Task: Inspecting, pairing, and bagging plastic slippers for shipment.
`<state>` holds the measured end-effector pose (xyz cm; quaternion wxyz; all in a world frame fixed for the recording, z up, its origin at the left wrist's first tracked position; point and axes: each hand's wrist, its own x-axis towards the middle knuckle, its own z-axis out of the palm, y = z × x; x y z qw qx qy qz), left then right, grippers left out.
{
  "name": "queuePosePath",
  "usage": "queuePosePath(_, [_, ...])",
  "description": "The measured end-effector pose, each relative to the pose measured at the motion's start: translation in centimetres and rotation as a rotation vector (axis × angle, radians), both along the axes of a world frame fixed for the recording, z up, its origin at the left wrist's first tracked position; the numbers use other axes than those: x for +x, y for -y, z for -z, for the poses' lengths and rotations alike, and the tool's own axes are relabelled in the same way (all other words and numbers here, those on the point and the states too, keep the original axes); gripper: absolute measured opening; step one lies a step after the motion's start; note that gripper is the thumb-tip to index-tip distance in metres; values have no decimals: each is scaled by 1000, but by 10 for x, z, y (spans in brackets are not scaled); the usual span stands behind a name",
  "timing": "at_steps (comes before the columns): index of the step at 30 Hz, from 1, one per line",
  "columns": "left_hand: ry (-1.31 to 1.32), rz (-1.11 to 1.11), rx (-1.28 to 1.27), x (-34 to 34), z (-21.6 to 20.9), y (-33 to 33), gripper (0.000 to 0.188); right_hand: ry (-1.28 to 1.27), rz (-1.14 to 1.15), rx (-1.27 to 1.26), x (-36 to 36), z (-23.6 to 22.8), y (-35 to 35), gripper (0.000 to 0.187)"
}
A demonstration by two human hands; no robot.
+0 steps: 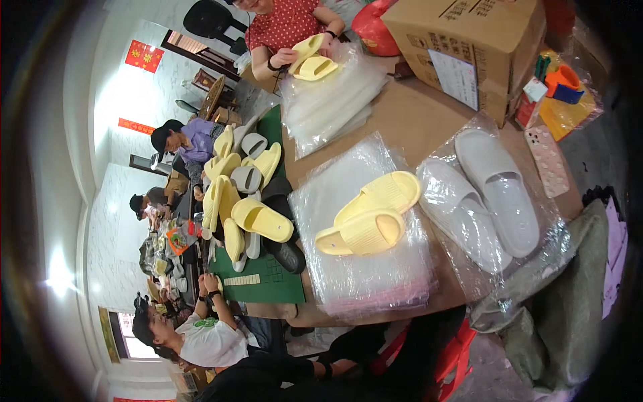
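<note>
Two pale yellow slide slippers with ribbed straps (362,234) lie side by side and unwrapped, slanting a little up to the right; the one closer to the counter's near edge overlaps the other. Both rest on a flat stack of clear, shiny plastic bags (375,288), which lies along the near edge of the counter (408,120), slightly askew, its layers not quite aligned and the near side showing pinkish. Just right of the stack, toward the counter's near right corner, lies a pair of light grey slide slippers (500,181) inside a clear, crinkled plastic bag (559,234), placed lengthwise next to each other, the bag reaching the counter's near edge.
</note>
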<state>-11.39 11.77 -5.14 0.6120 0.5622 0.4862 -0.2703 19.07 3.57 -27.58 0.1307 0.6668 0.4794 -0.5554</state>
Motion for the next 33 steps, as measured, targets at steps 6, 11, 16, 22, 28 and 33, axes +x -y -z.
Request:
queuePosePath(6, [-117,287,-173,4,-23,-53,27,-68,-26,-9,-41,23,5,44])
queuePosePath(11, [-136,-75,-182,-52,11,-13,27,-150,-66,49,-84,44,-29,44])
queuePosePath(16, [-164,-692,-243,-78,64,43,28,-221,-105,120,-114,57,-89,43])
queuePosePath(22, [-387,-1453,-548,-85,119,129,31,-301,-199,215,-119,50,-169,43])
queuePosePath(28, [-294,-1320,-277,-47,146,107,31,-383,-278,346,-155,45,-267,43])
queuePosePath(33, [-172,-1141,-47,-8,200,63,31,-382,-340,451,-161,38,-330,43])
